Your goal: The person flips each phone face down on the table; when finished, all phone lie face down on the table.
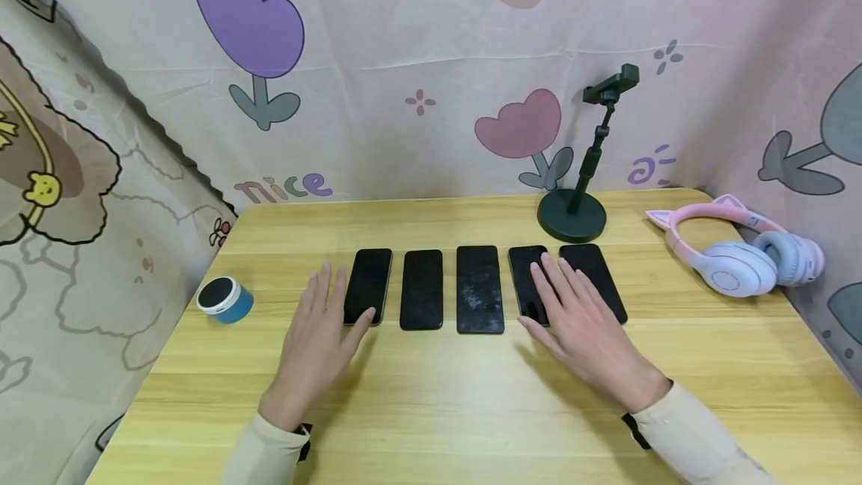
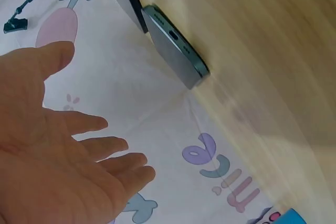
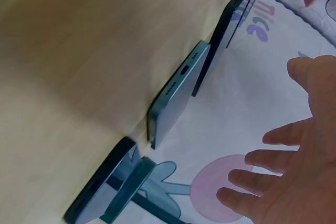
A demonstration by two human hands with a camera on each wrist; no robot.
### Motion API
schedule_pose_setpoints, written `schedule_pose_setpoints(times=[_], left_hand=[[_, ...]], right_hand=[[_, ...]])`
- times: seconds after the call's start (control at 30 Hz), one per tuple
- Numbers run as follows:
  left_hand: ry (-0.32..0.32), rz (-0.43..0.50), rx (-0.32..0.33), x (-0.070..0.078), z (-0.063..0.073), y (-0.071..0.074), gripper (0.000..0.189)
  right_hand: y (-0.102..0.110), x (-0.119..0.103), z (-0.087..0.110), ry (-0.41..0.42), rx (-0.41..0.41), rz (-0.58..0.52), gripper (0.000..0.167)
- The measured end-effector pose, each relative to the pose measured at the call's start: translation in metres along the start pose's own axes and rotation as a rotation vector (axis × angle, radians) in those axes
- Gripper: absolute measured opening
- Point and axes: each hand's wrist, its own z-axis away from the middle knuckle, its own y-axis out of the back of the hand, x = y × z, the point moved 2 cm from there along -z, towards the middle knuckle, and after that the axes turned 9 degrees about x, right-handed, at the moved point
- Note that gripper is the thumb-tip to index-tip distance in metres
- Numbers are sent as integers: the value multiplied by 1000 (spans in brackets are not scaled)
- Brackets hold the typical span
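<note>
Several black smartphones lie screen up in a row across the table. My left hand (image 1: 319,346) is held above the wood with its fingers extended, its thumb overlapping the lower corner of the leftmost phone (image 1: 367,283). In the left wrist view, a gap shows between this hand and the phone's bottom edge (image 2: 176,38). My right hand (image 1: 586,320) is spread out over the two rightmost phones, partly hiding the fourth phone (image 1: 525,268) and the end phone (image 1: 602,275). Neither hand grips anything. Between the hands lie a plain dark phone (image 1: 422,290) and a larger, smudged one (image 1: 480,290).
Behind the right-hand phones stands a dark green phone stand (image 1: 572,217) on a round base. Pink and blue cat-ear headphones (image 1: 737,268) lie at the table's right edge. A small blue jar (image 1: 229,302) is at the left edge. Printed cloth (image 1: 390,36) hangs behind the table (image 1: 431,410).
</note>
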Motion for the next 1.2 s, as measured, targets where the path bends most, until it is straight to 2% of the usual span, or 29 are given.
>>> schedule_pose_setpoints(times=[0.23,0.57,0.77,1.0,1.2], left_hand=[[20,60,34,-9,-7,4,77],[44,133,46,-19,-24,10,72],[68,151,25,-25,-34,9,67],[112,186,-14,-34,-39,4,65],[139,214,-35,-40,-43,0,63]], right_hand=[[-6,-9,-16,50,9,-33,71],[-18,-26,-39,86,-42,-109,68],[-24,-40,-52,71,-107,-194,68],[-39,-55,-67,82,-139,-277,62],[-49,-68,-79,47,-223,-344,63]])
